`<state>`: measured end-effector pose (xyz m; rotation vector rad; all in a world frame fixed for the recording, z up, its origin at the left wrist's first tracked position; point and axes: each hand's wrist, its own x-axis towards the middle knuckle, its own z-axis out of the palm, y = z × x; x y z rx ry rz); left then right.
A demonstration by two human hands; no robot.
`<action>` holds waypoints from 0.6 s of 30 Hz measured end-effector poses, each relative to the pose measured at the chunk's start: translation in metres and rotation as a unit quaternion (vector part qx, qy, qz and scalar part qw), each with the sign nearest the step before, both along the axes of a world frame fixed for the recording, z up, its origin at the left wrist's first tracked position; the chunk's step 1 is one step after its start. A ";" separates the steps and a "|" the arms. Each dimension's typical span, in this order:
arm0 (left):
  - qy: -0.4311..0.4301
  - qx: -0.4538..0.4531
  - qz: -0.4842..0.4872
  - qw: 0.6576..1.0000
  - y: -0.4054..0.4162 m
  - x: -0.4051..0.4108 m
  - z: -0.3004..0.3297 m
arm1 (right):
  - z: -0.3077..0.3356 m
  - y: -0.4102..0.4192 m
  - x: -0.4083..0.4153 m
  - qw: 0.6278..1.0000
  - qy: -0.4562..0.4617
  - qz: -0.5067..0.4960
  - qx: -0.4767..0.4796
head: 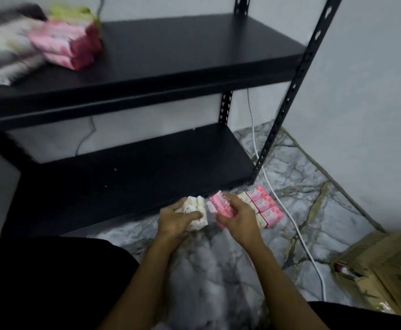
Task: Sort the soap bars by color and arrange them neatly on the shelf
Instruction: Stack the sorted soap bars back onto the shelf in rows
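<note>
On the marble floor [302, 210], just in front of the lowest board of the black metal shelf [194, 55], you work with both hands low and close together. Your left hand [178, 219] has its grip closed around a small bundle of white soap bars [196, 210], the thumb lying across the front and the fingers curled behind. Your right hand [236, 216] has its grip closed on pink soap bars [221, 203], fingers bent over the top of them. You hold one color in each hand, I think, so that the two colors are already separated before they go up.

Just beside your right hand, a block of pink Lux soap boxes [263, 206] lies on the floor with some pale bars against its left side; these are not yet sorted. On the upper board, at the far left, pink packs [63, 46] lie next to white packs [6, 48], with green ones [73, 14] behind; they are blurred, so I cannot tell how straight they lie.

Both forearms reach forward and downward, the wrists turned slightly inward toward each other. A white cable [297, 232] runs along the floor to the right, and a cardboard box [385, 270] stands in the corner.
</note>
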<state>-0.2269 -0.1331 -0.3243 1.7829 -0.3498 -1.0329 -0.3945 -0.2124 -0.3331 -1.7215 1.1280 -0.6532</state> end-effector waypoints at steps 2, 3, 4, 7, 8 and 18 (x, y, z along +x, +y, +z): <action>0.021 -0.077 0.008 0.997 0.005 0.017 0.059 | 0.055 -0.001 0.026 0.998 -0.060 0.001 -0.032; 0.020 -0.112 0.012 0.993 0.011 0.025 0.089 | 0.082 0.001 0.039 0.995 -0.091 0.004 -0.041; 0.017 -0.145 0.012 0.989 0.017 0.035 0.118 | 0.109 0.003 0.050 0.991 -0.123 0.009 -0.052; -0.039 -0.228 -0.004 0.973 0.034 0.061 0.197 | 0.185 0.008 0.077 0.977 -0.182 0.025 -0.105; -0.080 -0.245 -0.011 0.966 0.037 0.070 0.219 | 0.207 0.007 0.085 0.971 -0.195 0.033 -0.133; -0.514 -0.125 -0.095 0.843 -0.017 0.118 0.337 | 0.317 -0.063 0.139 0.954 -0.019 0.047 -0.297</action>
